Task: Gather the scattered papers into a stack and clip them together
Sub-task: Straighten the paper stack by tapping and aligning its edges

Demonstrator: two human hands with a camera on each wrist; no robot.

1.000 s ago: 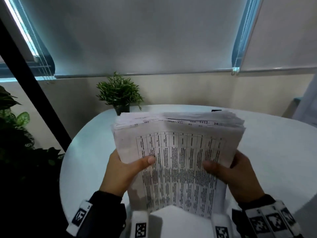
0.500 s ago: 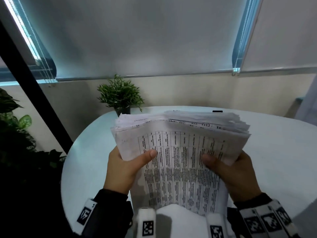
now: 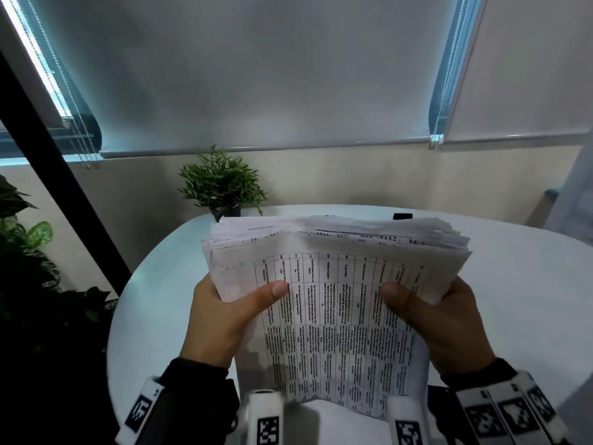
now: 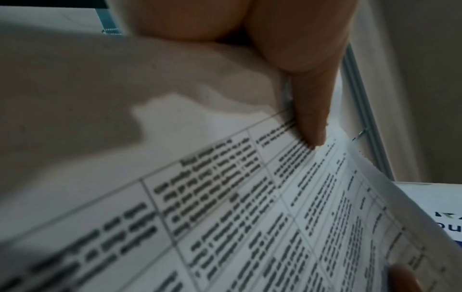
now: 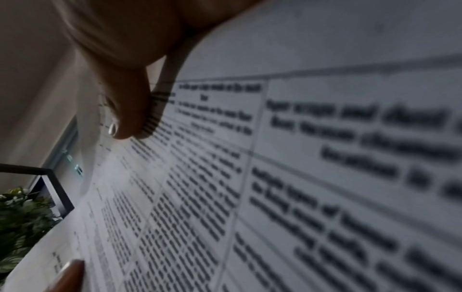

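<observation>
Head view: both hands hold one thick stack of papers [image 3: 337,284] above the near part of the white round counter [image 3: 513,284]. The stack stands tilted, printed face toward the camera; the top sheet carries a ruled table of small text. The upper edges of the sheets are uneven and fanned, most of all at the upper right corner.

Left hand [image 3: 224,313]: clamped on the left side of the stack, thumb across the front sheet, fingers hidden behind the paper. Left wrist view: the thumb [image 4: 307,94] presses flat on the printed sheet; text too blurred to read.

Right hand [image 3: 442,322]: clamped on the right side of the stack, thumb on the front sheet, fingers out of sight behind. Right wrist view: the thumb [image 5: 130,110] lies on the table print near the sheet's edge.

The lower edge of the stack is hidden behind white marker-tagged blocks [image 3: 266,419] at the bottom of the head view; contact with the counter cannot be told.

At the far edge of the counter: a small potted plant [image 3: 221,184] toward the far left, and a small black object [image 3: 402,216] just past the top of the stack, too little showing to identify. Larger leafy plants [image 3: 25,252] stand off the counter's left side. Roller blinds [image 3: 256,75] cover the windows behind.
</observation>
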